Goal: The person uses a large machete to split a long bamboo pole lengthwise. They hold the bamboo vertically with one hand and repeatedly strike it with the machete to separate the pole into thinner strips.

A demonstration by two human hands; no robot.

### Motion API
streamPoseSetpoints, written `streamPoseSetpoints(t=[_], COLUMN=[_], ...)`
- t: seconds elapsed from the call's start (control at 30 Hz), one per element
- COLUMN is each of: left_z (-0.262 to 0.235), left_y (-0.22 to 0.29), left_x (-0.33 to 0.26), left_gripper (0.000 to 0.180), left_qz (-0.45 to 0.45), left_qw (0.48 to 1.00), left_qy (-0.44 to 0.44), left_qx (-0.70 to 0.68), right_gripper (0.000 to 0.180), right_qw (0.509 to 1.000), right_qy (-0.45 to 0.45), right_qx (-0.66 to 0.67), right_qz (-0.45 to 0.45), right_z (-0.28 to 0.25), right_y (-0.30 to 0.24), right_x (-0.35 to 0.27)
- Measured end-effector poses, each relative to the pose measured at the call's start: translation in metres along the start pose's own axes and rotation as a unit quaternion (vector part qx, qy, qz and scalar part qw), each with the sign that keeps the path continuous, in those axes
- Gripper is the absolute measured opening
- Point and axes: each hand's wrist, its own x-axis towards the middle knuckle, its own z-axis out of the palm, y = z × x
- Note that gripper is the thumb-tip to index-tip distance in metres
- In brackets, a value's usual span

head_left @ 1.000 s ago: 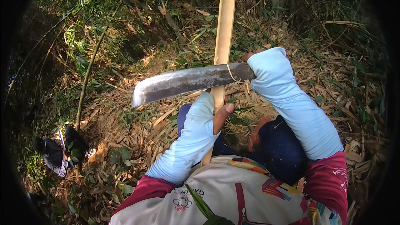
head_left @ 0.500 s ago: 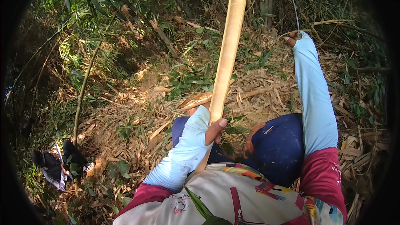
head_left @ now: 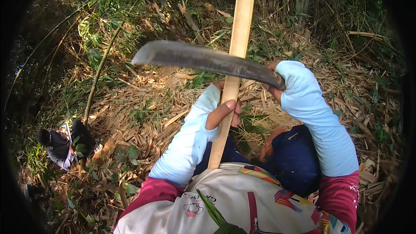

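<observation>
Left hand (head_left: 223,110) has its fingers clamped round a pale split bamboo strip (head_left: 237,47), held near-upright in front of the body, its lower end hidden behind the forearm near the lap. Right hand (head_left: 274,80) has its fingers clamped on the handle of a long dark machete (head_left: 203,59); the blade lies across the strip, pointing left. Whether the edge touches the strip: can't tell. Strip face looks clean where visible; judging by that, trimming is underway. No containers in view. Dry bamboo litter (head_left: 143,104) covers the ground.
</observation>
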Motion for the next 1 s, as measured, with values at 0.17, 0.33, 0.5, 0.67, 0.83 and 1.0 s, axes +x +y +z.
streamPoseSetpoints(t=[0.17,0.33,0.5,0.67,0.83,1.0], left_z=[-0.006,-0.009,-0.002,-0.004,0.009,0.019], left_y=[0.003,0.000,-0.003,-0.010,-0.009,-0.006], left_x=[-0.014,-0.018,-0.019,-0.019,-0.019,-0.024], left_gripper=[0.064,0.085,0.096,0.103,0.098,0.095], left_qz=[0.018,0.068,0.101,0.094,0.128,0.102], left_qw=[0.995,0.972,0.976,0.975,0.971,0.980], left_qy=[0.008,0.039,0.023,0.041,0.056,0.076], left_qx=[0.102,0.223,0.193,0.195,0.194,0.153], right_gripper=[0.018,0.014,0.013,0.010,0.010,0.010], right_qw=[0.977,0.970,0.970,0.968,0.960,0.959], right_qy=[-0.108,-0.109,-0.114,-0.122,-0.116,-0.109], right_qx=[-0.144,-0.173,-0.176,-0.186,-0.233,-0.241], right_qz=[-0.114,-0.132,-0.126,-0.113,-0.104,-0.103], right_z=[0.016,0.030,0.032,0.032,0.031,0.028], right_y=[-0.021,-0.029,-0.033,-0.038,-0.038,-0.038], right_x=[-0.003,-0.005,-0.007,-0.008,-0.009,-0.008])
